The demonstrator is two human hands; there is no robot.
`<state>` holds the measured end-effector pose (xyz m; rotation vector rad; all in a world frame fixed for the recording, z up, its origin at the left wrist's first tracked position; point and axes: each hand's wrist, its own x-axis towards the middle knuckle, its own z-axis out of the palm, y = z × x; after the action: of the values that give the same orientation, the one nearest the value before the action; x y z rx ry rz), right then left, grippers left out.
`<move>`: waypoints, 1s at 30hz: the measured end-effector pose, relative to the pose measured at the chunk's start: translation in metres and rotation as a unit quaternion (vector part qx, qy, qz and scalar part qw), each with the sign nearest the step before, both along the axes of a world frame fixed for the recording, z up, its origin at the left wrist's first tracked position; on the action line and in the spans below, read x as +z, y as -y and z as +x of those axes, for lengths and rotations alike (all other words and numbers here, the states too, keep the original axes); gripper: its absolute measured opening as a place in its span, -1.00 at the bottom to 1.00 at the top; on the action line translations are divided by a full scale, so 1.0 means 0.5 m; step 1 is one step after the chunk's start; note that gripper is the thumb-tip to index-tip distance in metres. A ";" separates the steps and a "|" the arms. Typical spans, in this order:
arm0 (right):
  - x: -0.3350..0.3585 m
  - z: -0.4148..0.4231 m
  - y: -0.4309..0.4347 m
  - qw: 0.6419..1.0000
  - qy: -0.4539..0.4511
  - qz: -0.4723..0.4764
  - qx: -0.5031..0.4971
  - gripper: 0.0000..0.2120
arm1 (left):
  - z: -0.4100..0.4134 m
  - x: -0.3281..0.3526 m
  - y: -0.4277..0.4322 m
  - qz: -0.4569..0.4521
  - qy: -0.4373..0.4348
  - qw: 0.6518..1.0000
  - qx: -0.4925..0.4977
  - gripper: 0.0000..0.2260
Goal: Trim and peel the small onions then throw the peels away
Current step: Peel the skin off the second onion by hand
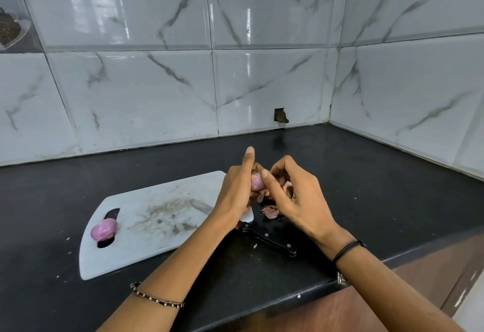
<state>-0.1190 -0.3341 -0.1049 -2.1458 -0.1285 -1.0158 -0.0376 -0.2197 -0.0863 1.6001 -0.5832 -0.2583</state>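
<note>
Hands first: both are up over the black tabletop [379,179], just off the right end of the white cutting board [157,237]. The left hand [235,193] grips a small purple onion [257,183], with the index finger sticking straight up and the other fingers [248,195] wrapped under it. The right hand [298,200] faces it, thumb tip pressed on the onion and the rest of its fingers curled in around a pinkish peel scrap [287,187]. So neither hand is loose. One holds the onion, the other holds skin.

Right below them a little heap of peels [271,212] lies on the tabletop next to the board's corner. The knife [272,241] lies flat, its blade on the board and partly hidden by the left wrist, its black handle on the tabletop pointing toward the near edge.

No bowl or bin anywhere close. The board carries a second onion [103,229], which looks peeled and sits by the handle slot at the left end. Far top left there's a clear dish [15,30] with something dark brown in it, too blurry to name.
</note>
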 end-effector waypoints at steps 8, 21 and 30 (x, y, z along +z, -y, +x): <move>0.005 -0.003 -0.002 0.998 -0.023 0.051 0.011 -0.75 | 0.009 -0.005 -0.001 -0.032 -0.120 0.992 -0.021 -0.52; 0.003 0.001 0.008 0.998 -0.009 0.045 -0.031 -0.71 | 0.015 -0.009 -0.013 0.000 -0.012 0.998 -0.059 -0.39; -0.005 0.006 0.014 1.000 0.027 -0.004 -0.016 -0.73 | 0.008 -0.001 -0.011 -0.044 -0.061 0.995 -0.066 -0.39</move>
<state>-0.1162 -0.3409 -0.1072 -2.1355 -0.1234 -1.0935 -0.0335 -0.2141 -0.0869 1.4523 -0.5987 -0.4209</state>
